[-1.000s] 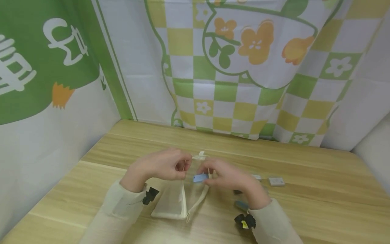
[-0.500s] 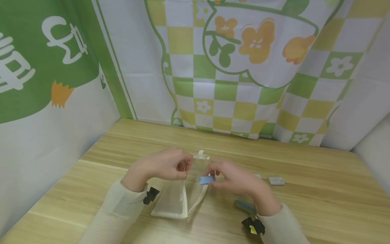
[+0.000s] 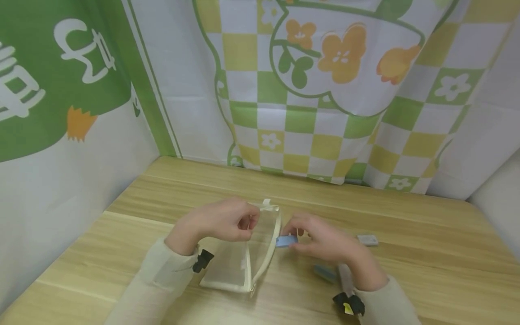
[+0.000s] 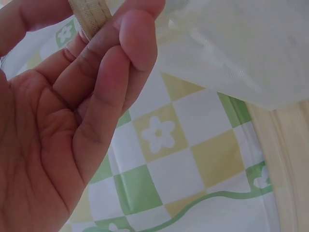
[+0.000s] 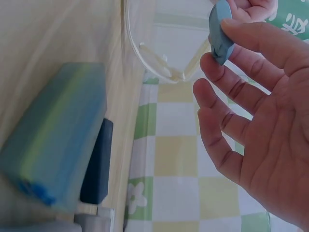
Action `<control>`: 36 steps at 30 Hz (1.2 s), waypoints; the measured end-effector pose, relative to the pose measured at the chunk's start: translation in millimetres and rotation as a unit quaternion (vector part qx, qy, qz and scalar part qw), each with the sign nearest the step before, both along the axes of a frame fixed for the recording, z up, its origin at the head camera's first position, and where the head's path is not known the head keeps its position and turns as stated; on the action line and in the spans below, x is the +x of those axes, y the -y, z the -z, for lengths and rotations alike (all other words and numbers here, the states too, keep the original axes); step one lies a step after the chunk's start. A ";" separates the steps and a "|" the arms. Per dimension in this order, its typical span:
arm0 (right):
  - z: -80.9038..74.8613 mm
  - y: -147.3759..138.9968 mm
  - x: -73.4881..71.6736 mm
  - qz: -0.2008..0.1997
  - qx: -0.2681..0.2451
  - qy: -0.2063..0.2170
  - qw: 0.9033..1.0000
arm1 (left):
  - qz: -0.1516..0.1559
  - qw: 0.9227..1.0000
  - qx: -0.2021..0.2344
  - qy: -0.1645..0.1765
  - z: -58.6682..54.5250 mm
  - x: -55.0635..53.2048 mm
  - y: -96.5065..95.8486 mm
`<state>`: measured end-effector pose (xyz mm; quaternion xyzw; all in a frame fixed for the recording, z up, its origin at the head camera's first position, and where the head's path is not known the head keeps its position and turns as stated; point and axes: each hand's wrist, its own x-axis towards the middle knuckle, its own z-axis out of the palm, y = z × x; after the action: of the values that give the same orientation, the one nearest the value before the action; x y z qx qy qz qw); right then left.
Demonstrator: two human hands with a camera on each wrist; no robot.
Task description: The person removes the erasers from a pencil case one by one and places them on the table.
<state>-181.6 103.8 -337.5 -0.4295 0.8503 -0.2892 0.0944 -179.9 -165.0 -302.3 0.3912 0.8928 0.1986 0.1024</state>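
A cream mesh zip pouch (image 3: 227, 268) lies on the wooden table, its zipped mouth spread apart. My left hand (image 3: 221, 221) pinches one edge of that mouth; in the left wrist view the cream zipper tape (image 4: 91, 17) runs between the fingers. Just right of the pouch, my right hand (image 3: 325, 239) holds a small blue eraser (image 3: 286, 241) between thumb and fingertips. The right wrist view shows this eraser (image 5: 220, 34) end-on, with a worn lower corner; the other fingers are loosely bent. The pouch's interior is partly hidden behind the left hand.
Beneath the right forearm lie a blue-green striped block (image 5: 58, 135) and a dark blue block (image 5: 98, 164). A grey strip (image 3: 346, 277) is partly covered by that wrist. Farther right sits a whitish block (image 3: 367, 240). A checkered curtain (image 3: 298, 140) hangs behind the table (image 3: 134, 253).
My right hand has drawn the blue eraser rightward, from over the pouch's mouth to beside it. The left hand keeps its hold on the edge, almost unmoved.
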 end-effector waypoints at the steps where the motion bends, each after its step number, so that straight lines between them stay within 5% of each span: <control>1: -0.5 -1.8 0.3 0.001 0.001 -0.003 1.000 | -0.001 1.000 -0.001 0.002 0.4 -0.3 -0.3; 36: -10.4 -60.7 6.2 0.040 -0.048 -0.040 0.997 | -0.007 1.000 -0.020 0.020 7.5 -1.3 -5.2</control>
<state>-175.4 164.5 -327.2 -0.4104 0.8551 -0.3156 0.0280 -181.2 -159.8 -309.8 0.3786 0.8971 0.1892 0.1267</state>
